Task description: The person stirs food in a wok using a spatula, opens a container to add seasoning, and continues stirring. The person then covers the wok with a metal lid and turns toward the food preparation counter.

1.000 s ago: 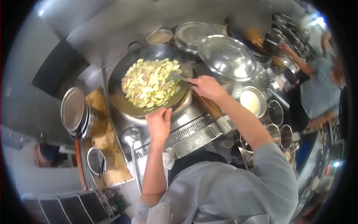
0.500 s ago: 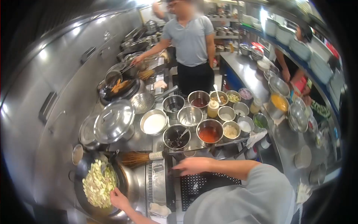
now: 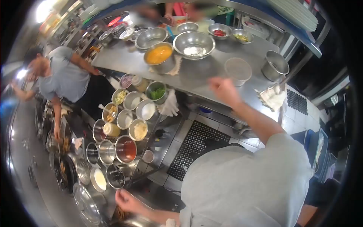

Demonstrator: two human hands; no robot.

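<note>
A person in a grey shirt (image 3: 245, 178) stretches the right hand (image 3: 225, 90) over a steel bench (image 3: 113, 62), beside a round translucent container (image 3: 242, 68).

The container stands on the bench near its front edge, between a large metal bowl (image 3: 194, 41) and a metal pot (image 3: 269, 71); the right hand's fingers are blurred, and whether they are open, closed or touching the container cannot be told; the left hand (image 3: 129, 201), at lower left, hangs with fingers curled beside a bamboo brush (image 3: 121, 214) and near a dark-filled pot (image 3: 121, 170), its grip, if any, unclear; at far left, a co-worker (image 3: 66, 72) leans over the cooking line.
</note>
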